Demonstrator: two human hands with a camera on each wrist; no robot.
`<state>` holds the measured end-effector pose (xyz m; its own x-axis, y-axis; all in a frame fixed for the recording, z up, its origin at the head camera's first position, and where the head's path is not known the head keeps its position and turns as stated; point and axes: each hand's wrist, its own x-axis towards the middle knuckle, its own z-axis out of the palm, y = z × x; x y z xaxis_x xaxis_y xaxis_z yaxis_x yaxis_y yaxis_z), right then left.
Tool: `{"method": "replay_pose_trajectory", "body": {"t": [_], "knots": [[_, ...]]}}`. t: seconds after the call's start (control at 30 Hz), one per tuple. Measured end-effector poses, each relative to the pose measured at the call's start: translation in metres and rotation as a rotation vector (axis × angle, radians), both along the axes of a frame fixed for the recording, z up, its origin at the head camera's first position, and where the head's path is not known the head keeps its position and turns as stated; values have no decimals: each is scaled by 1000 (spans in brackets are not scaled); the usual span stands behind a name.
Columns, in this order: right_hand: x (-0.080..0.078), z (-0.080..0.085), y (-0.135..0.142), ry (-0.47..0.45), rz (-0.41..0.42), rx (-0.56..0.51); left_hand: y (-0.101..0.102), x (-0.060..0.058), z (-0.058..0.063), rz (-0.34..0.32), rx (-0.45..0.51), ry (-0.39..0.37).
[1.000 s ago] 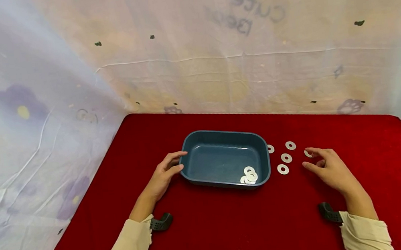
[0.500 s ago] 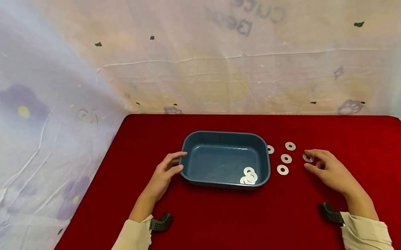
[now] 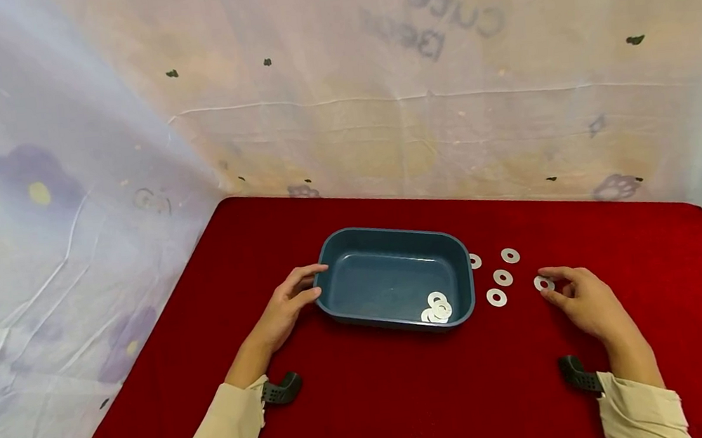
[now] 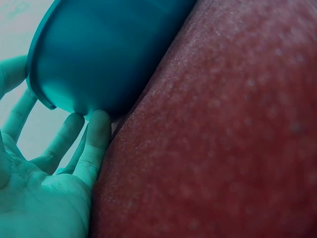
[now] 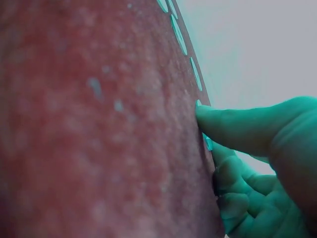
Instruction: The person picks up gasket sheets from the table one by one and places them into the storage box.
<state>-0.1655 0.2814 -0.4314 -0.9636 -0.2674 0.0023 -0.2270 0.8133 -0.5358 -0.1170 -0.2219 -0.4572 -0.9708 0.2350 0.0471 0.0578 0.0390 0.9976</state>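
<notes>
A dark blue rectangular tray stands on the red cloth, with several flat silver washers overlapping in its near right corner. My left hand holds the tray's left end. Thumb and index finger reach the rim, and other fingertips lie against its outer wall in the left wrist view. To the right, my right hand pinches a single washer by its edges between thumb and index finger, low at the cloth. In the right wrist view, the thumb covers much of this washer.
Several loose washers lie between the tray and my right hand, one nearest me and another partly hidden by the tray's right wall. A patterned fabric wall rises behind the red cloth.
My right thumb and index finger have come together on the washer, which has slid slightly towards me with the hand. The left hand and tray have stayed put.
</notes>
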Motion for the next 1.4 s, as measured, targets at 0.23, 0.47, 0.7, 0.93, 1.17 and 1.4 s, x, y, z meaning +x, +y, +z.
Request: {"method": "replay_pose_trajectory", "body": {"t": [0.23,0.47,0.7,0.93,1.17,1.4], "knots": [[-3,-4,-1,16,132,-86,-2,2,0,11,-11,-13],[2,-4,-2,-9,83,-156,-2,0,1,14,-18,-7],[3,5,2,-89,72,-39,-3,-2,2,8,-11,-3],[1,13,5,-89,83,73,-3,1,2,24,-7,4],[3,16,13,-106,59,106,2,0,1,16,4,-5],[6,13,14,-106,7,135,2,0,1,10,9,-10]]}}
